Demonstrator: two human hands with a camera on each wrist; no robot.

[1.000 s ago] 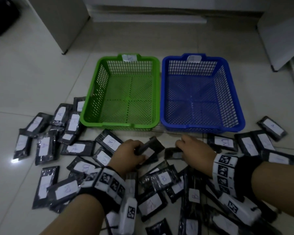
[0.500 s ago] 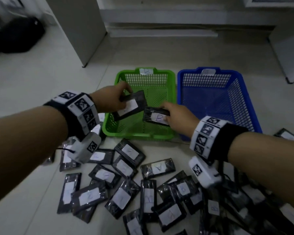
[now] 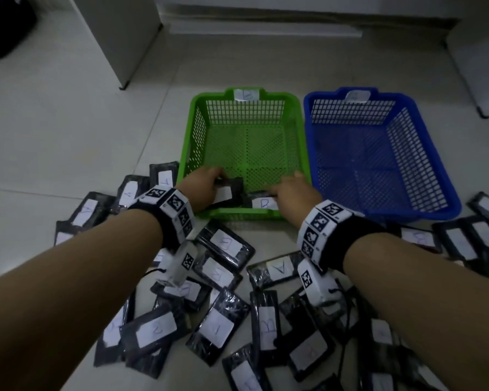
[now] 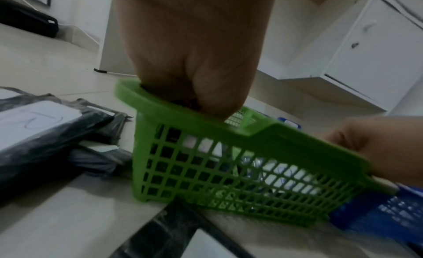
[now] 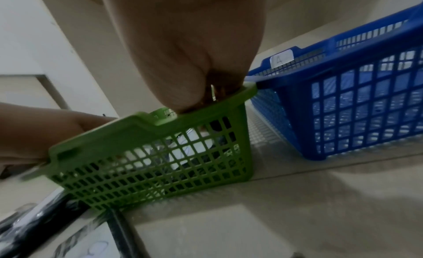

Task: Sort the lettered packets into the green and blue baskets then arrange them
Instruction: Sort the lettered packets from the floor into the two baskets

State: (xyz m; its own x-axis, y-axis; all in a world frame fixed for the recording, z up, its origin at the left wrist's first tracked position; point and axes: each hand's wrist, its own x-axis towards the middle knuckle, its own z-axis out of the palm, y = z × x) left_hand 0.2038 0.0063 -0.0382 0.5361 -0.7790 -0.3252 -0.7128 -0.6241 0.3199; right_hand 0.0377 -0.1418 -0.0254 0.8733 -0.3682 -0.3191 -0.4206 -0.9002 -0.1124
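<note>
The green basket point(image 3: 251, 148) stands left of the blue basket point(image 3: 364, 165) on the tiled floor. My left hand point(image 3: 205, 184) reaches over the green basket's near rim point(image 4: 228, 128) and grips a black packet point(image 3: 227, 193) with a white label, low inside the near left corner. My right hand point(image 3: 297, 190) holds a black packet marked B point(image 3: 263, 204) beside it, in the near middle. In both wrist views the fingertips are hidden behind the green rim point(image 5: 160, 124). Many black lettered packets point(image 3: 277, 270) lie scattered on the floor in front of the baskets.
The blue basket point(image 5: 343, 108) carries an A tag point(image 5: 280, 60); the green one has a tag point(image 3: 246, 94) on its far rim. A white cabinet point(image 3: 119, 38) stands far left, another point(image 3: 477, 52) far right. A dark bag point(image 3: 3, 26) lies at top left.
Both hands picked packets off the floor, carried them over the green basket, and have now lowered them inside its near end.
</note>
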